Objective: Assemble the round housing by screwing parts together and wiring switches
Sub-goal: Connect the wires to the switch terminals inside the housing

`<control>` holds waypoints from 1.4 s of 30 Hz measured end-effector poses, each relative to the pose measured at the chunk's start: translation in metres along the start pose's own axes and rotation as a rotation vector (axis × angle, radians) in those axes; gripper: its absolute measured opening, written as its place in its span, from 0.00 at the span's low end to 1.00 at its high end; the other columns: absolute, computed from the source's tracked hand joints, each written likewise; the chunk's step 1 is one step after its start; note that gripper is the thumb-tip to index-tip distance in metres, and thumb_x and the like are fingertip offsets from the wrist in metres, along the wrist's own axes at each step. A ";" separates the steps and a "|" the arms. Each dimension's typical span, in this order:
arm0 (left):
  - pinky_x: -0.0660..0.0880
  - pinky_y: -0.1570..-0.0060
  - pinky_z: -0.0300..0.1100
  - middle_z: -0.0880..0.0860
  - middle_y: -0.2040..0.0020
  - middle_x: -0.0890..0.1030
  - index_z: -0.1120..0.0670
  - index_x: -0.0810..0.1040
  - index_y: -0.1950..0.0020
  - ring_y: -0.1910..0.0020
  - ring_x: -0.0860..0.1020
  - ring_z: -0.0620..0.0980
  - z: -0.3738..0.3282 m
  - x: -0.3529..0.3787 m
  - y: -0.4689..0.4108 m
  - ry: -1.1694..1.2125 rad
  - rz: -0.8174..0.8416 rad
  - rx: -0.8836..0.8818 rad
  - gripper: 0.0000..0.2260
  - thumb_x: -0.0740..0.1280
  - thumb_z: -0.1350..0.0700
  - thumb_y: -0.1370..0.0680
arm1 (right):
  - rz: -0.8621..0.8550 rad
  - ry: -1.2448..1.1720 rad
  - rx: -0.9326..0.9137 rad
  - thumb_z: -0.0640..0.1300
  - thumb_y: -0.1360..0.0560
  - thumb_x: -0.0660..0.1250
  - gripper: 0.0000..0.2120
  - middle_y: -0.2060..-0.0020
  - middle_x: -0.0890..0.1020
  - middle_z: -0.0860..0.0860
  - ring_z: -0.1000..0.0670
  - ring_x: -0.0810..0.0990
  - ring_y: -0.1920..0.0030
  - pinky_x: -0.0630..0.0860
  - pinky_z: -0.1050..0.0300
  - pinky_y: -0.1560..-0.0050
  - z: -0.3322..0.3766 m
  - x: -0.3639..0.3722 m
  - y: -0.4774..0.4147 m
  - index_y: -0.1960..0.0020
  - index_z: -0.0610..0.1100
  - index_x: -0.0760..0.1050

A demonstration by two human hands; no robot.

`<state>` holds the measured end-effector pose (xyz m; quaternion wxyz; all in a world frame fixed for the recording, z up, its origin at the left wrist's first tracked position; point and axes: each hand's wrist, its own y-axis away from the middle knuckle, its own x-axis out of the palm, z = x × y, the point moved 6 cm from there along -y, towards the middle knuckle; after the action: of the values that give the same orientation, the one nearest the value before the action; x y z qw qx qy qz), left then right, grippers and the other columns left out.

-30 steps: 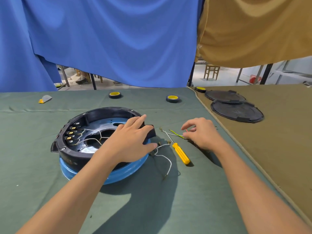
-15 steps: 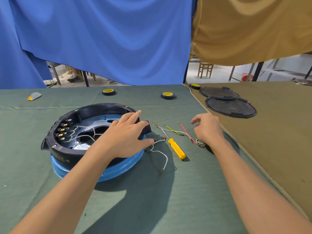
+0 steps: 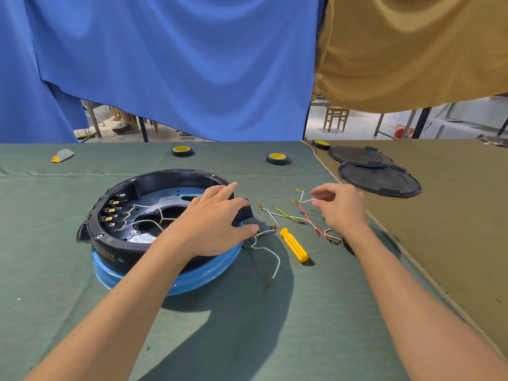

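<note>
The round black housing (image 3: 115, 237) sits on a blue ring (image 3: 209, 273) on the green cloth. Inside, a row of switches (image 3: 114, 210) with brass terminals carries white wires. My left hand (image 3: 211, 224) rests on the housing's right rim, fingers straight, thumb down the outer side. My right hand (image 3: 341, 210) hovers to the right and pinches a short white wire (image 3: 302, 198) with brass terminals, lifted off the cloth. A red wire (image 3: 309, 222), a green-yellow wire (image 3: 288, 215) and a long white wire (image 3: 268, 251) lie between the hands. A yellow-handled screwdriver (image 3: 294, 244) lies there too.
Two tape rolls (image 3: 182, 151) (image 3: 277, 158) lie at the back of the green cloth, a third tape roll (image 3: 320, 144) on the brown cloth. Two round black covers (image 3: 379, 177) lie at right. A grey and yellow object (image 3: 63, 155) lies far left. Blue and tan curtains hang behind.
My right hand moved right from beside the screwdriver, then picked up a white wire and lifted it. A red wire now shows on the cloth. My left hand stayed on the housing.
</note>
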<state>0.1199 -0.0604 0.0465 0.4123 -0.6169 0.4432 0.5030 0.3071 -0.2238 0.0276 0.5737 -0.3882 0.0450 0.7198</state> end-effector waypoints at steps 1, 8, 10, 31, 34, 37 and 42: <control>0.54 0.26 0.55 0.51 0.19 0.55 0.47 0.67 0.25 0.21 0.50 0.52 -0.001 -0.004 0.002 0.063 -0.033 -0.001 0.26 0.60 0.38 0.20 | 0.008 -0.087 -0.034 0.37 0.29 0.73 0.07 0.61 0.84 0.53 0.56 0.81 0.59 0.74 0.62 0.52 0.010 0.000 0.003 0.54 0.48 0.84; 0.71 0.38 0.47 0.44 0.47 0.83 0.51 0.79 0.36 0.45 0.79 0.46 0.009 -0.033 0.018 0.565 -0.426 -0.147 0.16 0.65 0.44 0.20 | 0.145 -0.531 -0.222 0.31 0.31 0.75 0.10 0.64 0.85 0.56 0.61 0.83 0.64 0.75 0.71 0.61 0.088 0.012 0.037 0.58 0.46 0.83; 0.74 0.53 0.37 0.44 0.53 0.84 0.52 0.81 0.38 0.56 0.80 0.39 0.018 -0.035 0.021 0.736 -0.483 -0.174 0.15 0.66 0.46 0.21 | 0.185 -0.584 -0.242 0.30 0.31 0.74 0.09 0.64 0.85 0.54 0.60 0.83 0.63 0.76 0.70 0.60 0.106 0.015 0.043 0.57 0.43 0.83; 0.77 0.53 0.41 0.50 0.58 0.87 0.53 0.86 0.53 0.54 0.83 0.47 0.077 -0.062 0.043 1.324 -0.730 -0.343 0.03 0.72 0.56 0.24 | 0.397 -0.480 -0.262 0.44 0.24 0.70 0.05 0.62 0.85 0.53 0.55 0.83 0.60 0.80 0.60 0.57 0.206 0.064 0.045 0.52 0.46 0.84; 0.75 0.64 0.32 0.46 0.61 0.86 0.50 0.86 0.56 0.61 0.82 0.40 0.101 -0.068 0.048 1.203 -0.714 -0.324 0.06 0.71 0.51 0.22 | 0.494 -0.580 -0.178 0.42 0.23 0.69 0.06 0.67 0.84 0.52 0.54 0.78 0.67 0.77 0.63 0.64 0.215 0.080 0.043 0.55 0.43 0.84; 0.76 0.61 0.35 0.46 0.63 0.85 0.49 0.84 0.58 0.63 0.81 0.39 0.144 -0.069 0.062 1.111 -0.818 -0.411 0.08 0.69 0.50 0.21 | 0.598 -0.568 -0.126 0.40 0.23 0.69 0.06 0.70 0.83 0.50 0.56 0.73 0.73 0.75 0.64 0.68 0.219 0.100 0.044 0.57 0.40 0.83; 0.78 0.46 0.48 0.49 0.58 0.84 0.47 0.81 0.60 0.53 0.82 0.51 0.192 -0.030 0.074 1.088 -0.826 -0.610 0.06 0.72 0.54 0.24 | 0.732 -0.433 -0.017 0.37 0.23 0.68 0.05 0.70 0.82 0.49 0.56 0.74 0.75 0.73 0.65 0.72 0.219 0.139 0.044 0.56 0.38 0.82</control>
<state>-0.0031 0.1070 0.0415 0.1008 -0.9819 0.1574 0.0315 0.1521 -0.0174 0.0781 0.2731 -0.1910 0.0525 0.9414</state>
